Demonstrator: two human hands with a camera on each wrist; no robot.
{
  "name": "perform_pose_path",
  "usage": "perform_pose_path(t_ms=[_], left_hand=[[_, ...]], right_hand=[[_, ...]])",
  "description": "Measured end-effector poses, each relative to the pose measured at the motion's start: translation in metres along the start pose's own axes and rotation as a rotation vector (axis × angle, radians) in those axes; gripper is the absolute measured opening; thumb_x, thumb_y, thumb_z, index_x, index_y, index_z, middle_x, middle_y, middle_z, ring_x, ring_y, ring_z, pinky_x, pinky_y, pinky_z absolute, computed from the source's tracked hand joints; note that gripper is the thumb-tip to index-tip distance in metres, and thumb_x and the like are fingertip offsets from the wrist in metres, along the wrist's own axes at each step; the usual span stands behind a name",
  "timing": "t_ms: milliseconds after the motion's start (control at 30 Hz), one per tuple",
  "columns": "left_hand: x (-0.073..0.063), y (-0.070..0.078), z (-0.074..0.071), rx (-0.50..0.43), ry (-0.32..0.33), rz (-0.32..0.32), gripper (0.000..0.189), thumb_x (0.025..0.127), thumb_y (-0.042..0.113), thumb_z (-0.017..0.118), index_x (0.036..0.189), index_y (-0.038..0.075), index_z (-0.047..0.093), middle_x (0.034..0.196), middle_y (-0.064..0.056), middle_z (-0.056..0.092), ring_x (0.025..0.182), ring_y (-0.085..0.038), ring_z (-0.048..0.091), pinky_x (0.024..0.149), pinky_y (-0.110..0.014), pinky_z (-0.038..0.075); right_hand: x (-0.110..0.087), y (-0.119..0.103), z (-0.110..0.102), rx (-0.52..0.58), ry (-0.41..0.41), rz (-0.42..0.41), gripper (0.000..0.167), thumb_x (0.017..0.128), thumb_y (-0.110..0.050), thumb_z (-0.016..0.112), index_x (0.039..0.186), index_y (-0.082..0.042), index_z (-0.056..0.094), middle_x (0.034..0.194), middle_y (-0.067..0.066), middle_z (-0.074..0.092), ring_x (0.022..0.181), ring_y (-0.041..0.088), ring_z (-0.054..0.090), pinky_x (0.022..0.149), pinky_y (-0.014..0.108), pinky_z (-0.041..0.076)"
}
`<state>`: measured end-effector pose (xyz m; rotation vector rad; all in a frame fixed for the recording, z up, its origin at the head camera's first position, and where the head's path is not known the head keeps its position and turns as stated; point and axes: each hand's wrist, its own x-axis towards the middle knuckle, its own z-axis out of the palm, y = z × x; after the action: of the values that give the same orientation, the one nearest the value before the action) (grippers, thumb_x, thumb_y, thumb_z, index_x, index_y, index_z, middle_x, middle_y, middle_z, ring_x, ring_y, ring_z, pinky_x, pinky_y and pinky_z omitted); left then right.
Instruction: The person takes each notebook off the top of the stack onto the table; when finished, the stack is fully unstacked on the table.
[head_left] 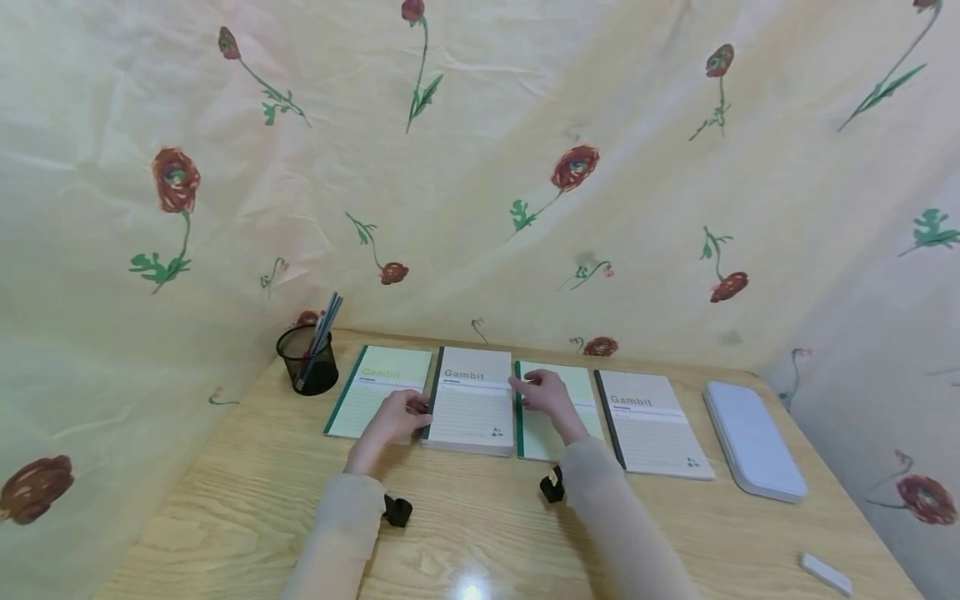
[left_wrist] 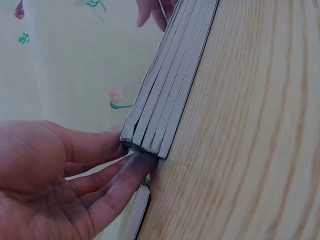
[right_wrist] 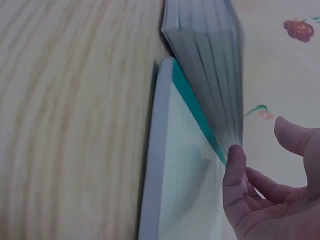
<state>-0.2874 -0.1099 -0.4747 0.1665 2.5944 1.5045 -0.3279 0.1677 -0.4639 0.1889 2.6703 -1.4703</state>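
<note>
A stack of several notebooks [head_left: 476,408] with dark spines and "Gambit" on the grey-white top cover lies at the middle of the row. At its left side, my left hand [head_left: 397,417] touches the spines; in the left wrist view the thumb is at the top edge and the fingers [left_wrist: 117,192] reach to the lower corner. My right hand [head_left: 547,396] is by the stack's right edge, over a green-spined notebook [head_left: 555,435]. Its fingertips meet the page edges in the right wrist view, the thumb [right_wrist: 290,132] standing apart.
Another green-spined notebook [head_left: 378,375] lies left of the stack, partly beneath my left hand. To the right are a dark-spined notebook [head_left: 652,425], a white case [head_left: 756,442] and a small white object [head_left: 826,574]. A black mesh pen cup [head_left: 321,375] stands at back left, before a flowered cloth [head_left: 480,192].
</note>
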Motion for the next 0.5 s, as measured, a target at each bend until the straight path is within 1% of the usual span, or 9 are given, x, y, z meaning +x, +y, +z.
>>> perform_pose_path(t_ms=[100,200,333,500], left_hand=[[0.000,0.001,0.001,-0.006,-0.004,-0.002,0.030,0.091,0.000,0.069,0.120,-0.008,0.064,0.103,-0.014,0.066,0.093,-0.025,0.064,0.077,-0.036,0.057],[0.000,0.002,0.001,-0.005,-0.003,-0.004,0.030,0.091,-0.001,0.068,0.120,-0.008,0.063,0.103,-0.015,0.066,0.093,-0.026,0.064,0.076,-0.036,0.057],[0.000,0.001,0.001,0.002,0.000,-0.009,0.030,0.091,-0.001,0.068,0.120,-0.008,0.063,0.103,-0.015,0.066,0.093,-0.026,0.064,0.076,-0.036,0.057],[0.001,0.001,0.002,0.007,-0.001,-0.008,0.029,0.091,-0.001,0.068,0.120,-0.008,0.064,0.102,-0.014,0.066,0.092,-0.025,0.064,0.076,-0.036,0.057]], right_hand=[[0.002,-0.003,0.009,-0.070,0.028,0.016,0.060,0.095,-0.036,0.067,0.133,0.008,0.052,0.118,0.023,0.061,0.094,0.029,0.064,0.085,0.039,0.054],[0.003,-0.005,0.017,-0.122,0.038,0.003,0.058,0.095,-0.036,0.067,0.130,0.009,0.055,0.117,0.023,0.061,0.098,0.031,0.061,0.086,0.042,0.051],[0.002,-0.009,0.026,-0.165,0.049,-0.029,0.057,0.094,-0.034,0.068,0.129,0.009,0.056,0.119,0.024,0.062,0.103,0.034,0.061,0.089,0.045,0.052],[0.000,-0.014,0.031,-0.201,0.081,-0.041,0.056,0.090,-0.033,0.074,0.123,0.010,0.059,0.115,0.023,0.064,0.098,0.033,0.062,0.085,0.045,0.052]])
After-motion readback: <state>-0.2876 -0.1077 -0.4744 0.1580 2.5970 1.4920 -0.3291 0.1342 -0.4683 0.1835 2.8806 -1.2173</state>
